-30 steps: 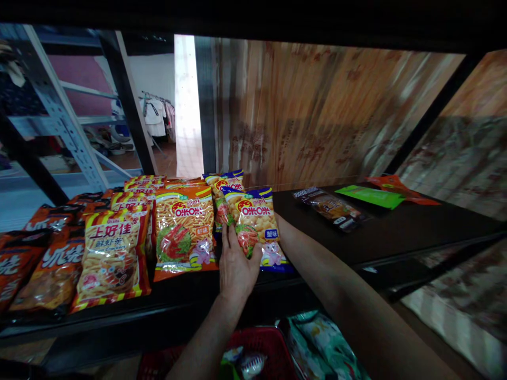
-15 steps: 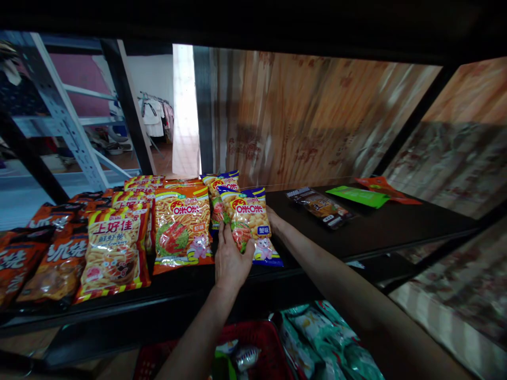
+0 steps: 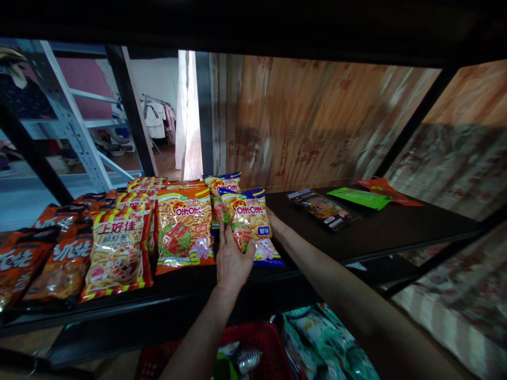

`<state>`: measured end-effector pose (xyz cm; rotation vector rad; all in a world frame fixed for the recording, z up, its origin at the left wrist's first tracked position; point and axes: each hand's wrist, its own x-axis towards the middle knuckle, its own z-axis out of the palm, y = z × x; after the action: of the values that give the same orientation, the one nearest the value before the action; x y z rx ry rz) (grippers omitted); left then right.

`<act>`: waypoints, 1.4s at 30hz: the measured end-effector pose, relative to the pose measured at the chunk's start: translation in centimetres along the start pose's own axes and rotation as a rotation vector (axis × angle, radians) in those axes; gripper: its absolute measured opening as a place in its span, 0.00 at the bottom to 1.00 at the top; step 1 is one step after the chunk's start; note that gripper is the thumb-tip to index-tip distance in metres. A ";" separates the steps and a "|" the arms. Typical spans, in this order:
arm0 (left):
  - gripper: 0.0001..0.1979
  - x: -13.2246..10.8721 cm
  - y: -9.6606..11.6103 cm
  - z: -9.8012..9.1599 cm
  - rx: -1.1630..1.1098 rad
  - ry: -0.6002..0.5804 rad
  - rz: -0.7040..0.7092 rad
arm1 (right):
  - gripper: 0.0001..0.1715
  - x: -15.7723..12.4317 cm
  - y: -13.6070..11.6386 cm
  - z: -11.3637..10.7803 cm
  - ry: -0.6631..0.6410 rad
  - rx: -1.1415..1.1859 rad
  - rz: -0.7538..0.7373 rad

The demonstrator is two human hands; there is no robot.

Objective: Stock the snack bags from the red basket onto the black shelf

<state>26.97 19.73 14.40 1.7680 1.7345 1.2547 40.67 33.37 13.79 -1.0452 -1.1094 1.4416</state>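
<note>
A blue and yellow snack bag point(image 3: 250, 210) stands at the front of the black shelf, leaning back slightly. My left hand point(image 3: 234, 259) grips its lower left side, thumb across the front. On the bag's right edge is my right hand point(image 3: 276, 226), its fingers hidden behind the bag; the two hands hold it between them. Right behind is a second blue and yellow snack bag point(image 3: 222, 184), partly covered. Just left of my left hand stands an orange snack bag point(image 3: 185, 224) with a shrimp picture.
Red and yellow cracker bags point(image 3: 119, 248) and dark orange bags point(image 3: 65, 264) fill the left. Flat on the right lie a dark packet point(image 3: 319, 207), a green packet point(image 3: 360, 197) and an orange packet point(image 3: 390, 191). Below are a red basket point(image 3: 273, 338) and teal packages point(image 3: 320, 338).
The view has shifted slightly, so the shelf goods on the left appear a little further right. Both hands stay on the same bag, which has hardly moved.
</note>
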 end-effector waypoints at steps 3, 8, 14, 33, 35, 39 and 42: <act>0.33 -0.1 0.0 0.0 -0.004 0.019 -0.002 | 0.12 -0.6 -0.6 0.4 0.018 0.071 0.111; 0.32 -0.1 -0.5 0.2 -0.014 0.062 0.049 | 0.08 -2.1 -1.4 0.3 0.191 0.062 0.048; 0.30 -0.3 -1.2 0.5 -0.038 0.133 0.129 | 0.26 -5.5 -1.5 -0.7 0.203 0.052 0.060; 0.29 -1.2 0.0 -0.8 0.105 0.217 0.271 | 0.29 -8.3 -0.5 2.5 0.096 -0.053 -0.297; 0.28 -1.6 -0.1 -0.8 0.129 0.192 0.258 | 0.29 -8.4 -0.4 2.4 0.104 -0.051 -0.287; 0.28 -2.4 -0.7 -0.7 0.180 0.202 0.282 | 0.29 -8.3 -0.2 2.4 0.071 -0.083 -0.271; 0.29 -2.8 -1.2 -0.6 0.228 0.225 0.331 | 0.28 -8.3 -0.1 2.8 0.064 -0.095 -0.264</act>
<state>26.18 17.13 12.89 2.1902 1.8184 1.4878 39.05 24.88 14.99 -0.9631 -1.2288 1.1483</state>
